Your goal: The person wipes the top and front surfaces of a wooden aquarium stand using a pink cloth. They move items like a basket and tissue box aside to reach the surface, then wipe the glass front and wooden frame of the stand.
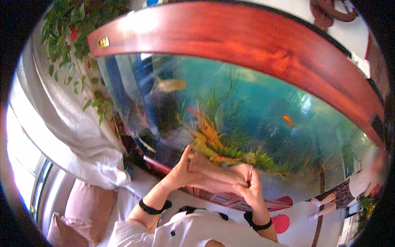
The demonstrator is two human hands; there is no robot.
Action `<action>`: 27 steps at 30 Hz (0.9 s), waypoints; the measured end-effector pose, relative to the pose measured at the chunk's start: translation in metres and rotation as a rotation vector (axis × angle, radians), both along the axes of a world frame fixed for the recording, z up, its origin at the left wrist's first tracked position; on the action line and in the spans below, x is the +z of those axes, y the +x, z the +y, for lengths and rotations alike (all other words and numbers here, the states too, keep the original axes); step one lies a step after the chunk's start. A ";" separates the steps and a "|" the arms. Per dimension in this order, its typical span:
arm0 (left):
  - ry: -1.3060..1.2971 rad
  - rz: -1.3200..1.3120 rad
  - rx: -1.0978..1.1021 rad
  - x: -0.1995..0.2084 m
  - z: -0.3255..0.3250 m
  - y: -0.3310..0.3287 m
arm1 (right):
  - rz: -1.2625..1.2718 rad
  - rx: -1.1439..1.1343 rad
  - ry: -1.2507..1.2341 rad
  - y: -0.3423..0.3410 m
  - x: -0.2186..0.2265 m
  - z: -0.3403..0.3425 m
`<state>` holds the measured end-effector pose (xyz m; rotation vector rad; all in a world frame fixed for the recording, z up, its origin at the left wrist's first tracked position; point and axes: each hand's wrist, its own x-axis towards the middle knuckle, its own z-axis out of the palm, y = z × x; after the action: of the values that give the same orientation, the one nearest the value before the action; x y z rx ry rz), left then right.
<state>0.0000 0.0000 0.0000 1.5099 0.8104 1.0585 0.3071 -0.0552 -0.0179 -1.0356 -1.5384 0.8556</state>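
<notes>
I've got left hand (179,172) and right hand (252,190), 2 grips, both clamped on the cloth (216,173), before the tank (267,45)!

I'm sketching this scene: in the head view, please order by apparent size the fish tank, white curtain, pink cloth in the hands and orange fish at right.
1. Fish tank, by far
2. White curtain
3. Pink cloth, partly covered
4. Orange fish, tiny

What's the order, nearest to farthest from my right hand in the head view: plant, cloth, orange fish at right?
1. Cloth: held in the right hand, extending left.
2. Orange fish: in the tank, upper right.
3. Plant: far upper left.
</notes>
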 end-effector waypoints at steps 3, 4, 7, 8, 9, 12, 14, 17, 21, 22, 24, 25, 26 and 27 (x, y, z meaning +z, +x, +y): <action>0.201 0.407 0.025 0.061 -0.005 -0.025 | -0.256 -0.056 0.035 -0.023 0.052 -0.021; 0.274 0.518 -0.009 0.083 -0.008 -0.022 | -0.429 0.028 0.002 -0.012 0.063 -0.022; 0.698 0.763 0.041 0.123 -0.007 -0.016 | -0.657 0.214 -0.024 0.009 0.109 -0.020; 0.813 0.732 0.069 0.138 -0.009 -0.013 | -0.649 0.272 0.132 0.017 0.121 -0.017; 0.942 0.699 0.084 0.157 -0.007 -0.010 | -0.635 0.310 0.290 0.021 0.134 -0.016; 1.027 0.535 0.075 0.213 0.002 -0.015 | 0.071 0.670 -0.173 0.002 0.186 -0.016; 0.599 0.446 0.042 0.253 0.000 -0.015 | 0.491 0.718 -0.377 -0.025 0.207 -0.006; 0.690 0.402 0.161 0.294 0.009 -0.006 | 0.551 0.738 -0.583 -0.061 0.220 0.005; 0.983 0.363 0.143 0.326 0.030 0.003 | 0.408 0.848 -0.243 -0.107 0.252 0.008; 0.986 0.368 0.116 0.328 0.037 -0.004 | 0.437 0.875 -0.221 -0.117 0.273 0.008; 1.187 0.354 0.183 0.336 0.048 -0.019 | 0.450 0.778 -0.229 -0.116 0.310 0.005; 1.263 0.369 0.229 0.345 0.050 -0.033 | 0.445 0.731 -0.222 -0.108 0.327 0.005; 1.236 0.204 0.241 0.349 0.058 -0.035 | 0.417 0.631 -0.213 -0.095 0.348 -0.004; 1.385 0.226 0.339 0.360 0.062 -0.048 | 0.412 0.550 -0.105 -0.087 0.367 -0.003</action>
<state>-0.0480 0.0623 0.3601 2.7213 0.4286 1.9092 0.2198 -0.0586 0.3489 -0.4544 -1.4413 1.4429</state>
